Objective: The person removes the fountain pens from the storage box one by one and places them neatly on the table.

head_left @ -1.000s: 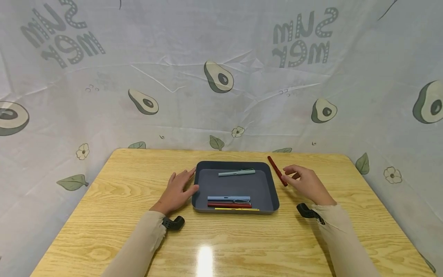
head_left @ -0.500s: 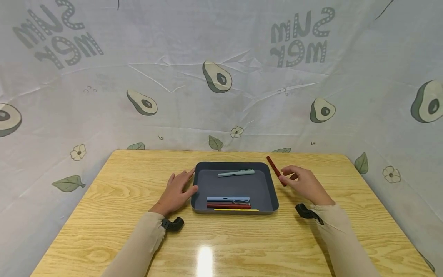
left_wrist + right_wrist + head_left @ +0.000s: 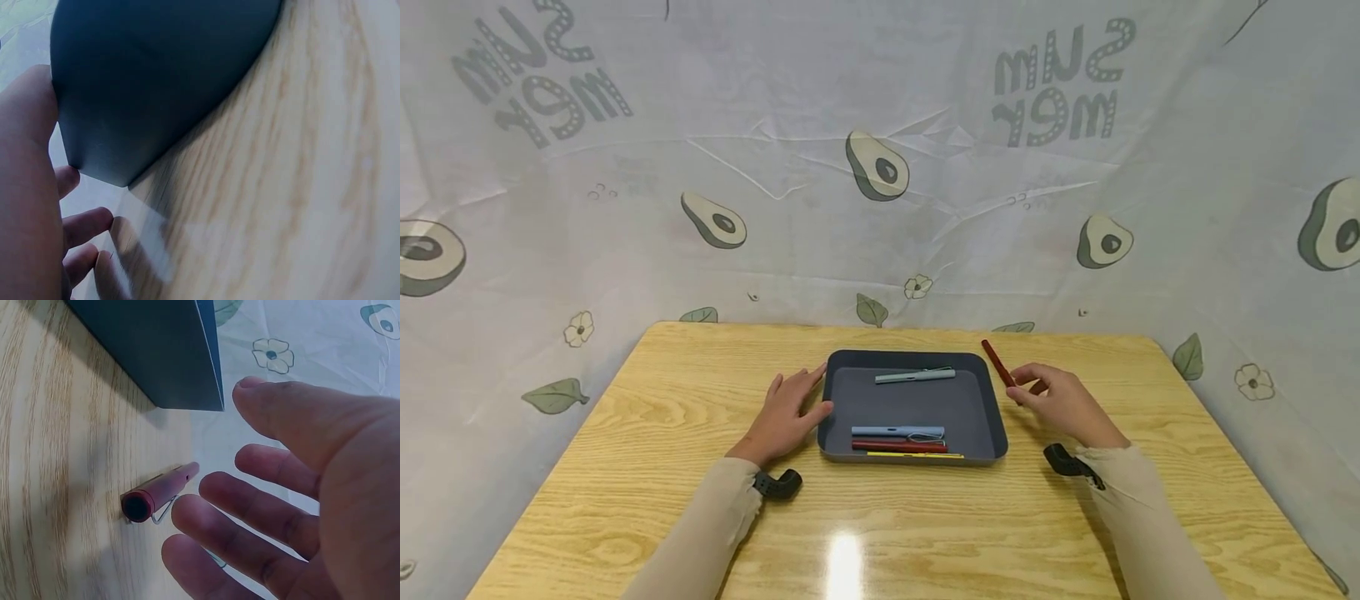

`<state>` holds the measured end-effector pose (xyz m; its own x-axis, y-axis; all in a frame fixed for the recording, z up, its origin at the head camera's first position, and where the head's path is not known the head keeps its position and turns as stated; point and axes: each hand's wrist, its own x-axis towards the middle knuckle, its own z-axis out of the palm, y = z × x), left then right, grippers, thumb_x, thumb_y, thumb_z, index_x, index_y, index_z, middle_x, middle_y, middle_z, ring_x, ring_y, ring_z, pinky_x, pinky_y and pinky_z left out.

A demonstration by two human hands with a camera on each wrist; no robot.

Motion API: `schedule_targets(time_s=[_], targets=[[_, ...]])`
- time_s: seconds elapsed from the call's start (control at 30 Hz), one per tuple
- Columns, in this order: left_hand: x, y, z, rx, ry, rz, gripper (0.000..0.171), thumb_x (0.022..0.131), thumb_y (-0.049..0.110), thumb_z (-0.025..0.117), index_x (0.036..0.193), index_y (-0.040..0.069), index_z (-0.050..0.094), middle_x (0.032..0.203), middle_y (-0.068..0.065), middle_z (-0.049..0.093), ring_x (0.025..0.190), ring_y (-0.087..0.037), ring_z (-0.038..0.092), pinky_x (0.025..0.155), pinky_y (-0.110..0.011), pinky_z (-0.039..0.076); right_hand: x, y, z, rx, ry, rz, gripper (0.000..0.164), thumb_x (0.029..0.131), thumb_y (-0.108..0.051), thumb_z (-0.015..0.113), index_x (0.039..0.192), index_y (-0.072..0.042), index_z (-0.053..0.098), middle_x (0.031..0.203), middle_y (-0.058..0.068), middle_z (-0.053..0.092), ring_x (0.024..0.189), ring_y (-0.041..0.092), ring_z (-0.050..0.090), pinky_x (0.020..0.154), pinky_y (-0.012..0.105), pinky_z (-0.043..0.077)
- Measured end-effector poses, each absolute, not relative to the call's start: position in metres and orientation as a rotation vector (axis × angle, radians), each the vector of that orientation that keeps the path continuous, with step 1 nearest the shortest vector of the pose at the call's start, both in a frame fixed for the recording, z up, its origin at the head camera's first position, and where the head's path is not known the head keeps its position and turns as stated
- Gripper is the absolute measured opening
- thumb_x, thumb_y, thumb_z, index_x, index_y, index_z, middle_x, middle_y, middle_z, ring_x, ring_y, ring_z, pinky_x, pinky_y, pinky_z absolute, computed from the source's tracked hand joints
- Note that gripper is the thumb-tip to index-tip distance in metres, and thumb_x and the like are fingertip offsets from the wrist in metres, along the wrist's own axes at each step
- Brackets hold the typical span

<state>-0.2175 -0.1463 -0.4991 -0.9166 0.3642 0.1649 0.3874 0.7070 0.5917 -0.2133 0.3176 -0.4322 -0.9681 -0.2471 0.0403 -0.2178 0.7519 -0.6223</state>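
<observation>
A dark grey tray (image 3: 913, 408) stands mid-table in the head view. My left hand (image 3: 786, 417) rests at its left side, fingers spread and thumb at the rim; in the left wrist view, fingertips (image 3: 67, 178) sit by the tray's corner. Right of the tray, a red pen (image 3: 997, 361) with a wire clip lies slanted on the wood. My right hand (image 3: 1060, 400) is just above its near end, thumb overlapping it in the head view. From the right wrist, that hand's fingers look spread and loosely bent beside the pen (image 3: 159, 490), not closed round it.
Inside the tray, a pale green pen (image 3: 915, 377) lies toward the back. A blue pen (image 3: 887, 431), another red pen (image 3: 887, 446) and a yellow pen (image 3: 917, 455) line the front. A patterned curtain (image 3: 790, 250) hangs behind the wooden table (image 3: 700, 375).
My right hand has edged slightly left and down, its thumb now over the red pen's near end. The left hand and tray stay put; the head view shifts slightly.
</observation>
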Motion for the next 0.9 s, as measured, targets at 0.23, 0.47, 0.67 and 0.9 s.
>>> schedule_targets(time_s=[0.23,0.47,0.67,0.9], targets=[[-0.217,-0.145,-0.499,-0.630,-2.873,-1.009,0.072,0.105,0.053,0.054,0.165,0.022,0.030,0.165,-0.009,0.039,0.156,-0.033,0.027,0.127,-0.057,0.001,-0.213,0.319,-0.437,-0.401,2.911,-0.988,0.027,0.101,-0.027,0.070,0.120,-0.009,0.074,0.116,0.009,0.072,0.095,0.025,0.065,0.074,0.037,0.054],[-0.219,-0.142,-0.498,-0.628,-2.880,-1.008,0.073,0.104,0.054,0.054,0.165,0.021,0.031,0.165,-0.009,0.038,0.156,-0.033,0.027,0.127,-0.056,0.000,-0.212,0.319,-0.434,-0.439,2.922,-1.018,0.022,0.101,-0.024,0.070,0.118,-0.010,0.073,0.114,0.008,0.072,0.092,0.024,0.067,0.074,0.038,0.056],[-0.217,-0.143,-0.497,-0.620,-2.877,-1.025,0.072,0.105,0.054,0.053,0.165,0.021,0.031,0.165,-0.008,0.038,0.156,-0.032,0.026,0.127,-0.055,0.000,-0.215,0.315,-0.432,-0.489,2.930,-1.053,0.024,0.101,-0.021,0.070,0.121,-0.007,0.072,0.113,0.007,0.072,0.094,0.023,0.068,0.080,0.042,0.058],[-0.217,-0.144,-0.497,-0.626,-2.868,-1.018,0.072,0.104,0.053,0.055,0.164,0.019,0.032,0.164,-0.010,0.040,0.155,-0.034,0.028,0.127,-0.057,0.001,-0.215,0.301,-0.427,-0.569,2.965,-1.066,0.030,0.100,-0.020,0.071,0.124,-0.001,0.071,0.117,0.015,0.071,0.097,0.025,0.068,0.087,0.048,0.057]])
